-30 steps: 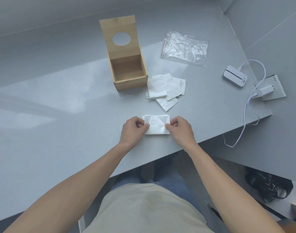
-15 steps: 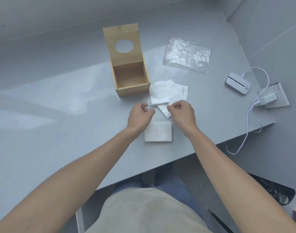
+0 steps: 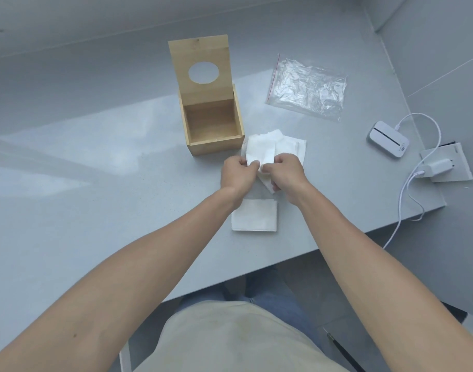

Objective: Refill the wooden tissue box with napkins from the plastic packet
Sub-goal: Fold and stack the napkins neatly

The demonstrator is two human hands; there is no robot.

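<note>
The wooden tissue box (image 3: 203, 147) stands open on the grey table, its lid with a round hole tilted up at the back, and its inside looks bare. A loose pile of white napkins (image 3: 291, 147) lies just right of the box. My left hand (image 3: 236, 174) and my right hand (image 3: 286, 174) both pinch the near edge of a napkin (image 3: 259, 151) from that pile. A folded napkin (image 3: 254, 218) lies flat on the table below my wrists. The plastic packet (image 3: 308, 88), clear and crumpled, lies flat at the back right.
A small white device (image 3: 387, 142) with a white cable, a charger plug (image 3: 435, 166) and a white card sit at the right edge of the table. The table's front edge runs diagonally below my forearms.
I let go of the folded napkin, which stays on the table. Both hands moved forward to the pile by the box and pinched another napkin.
</note>
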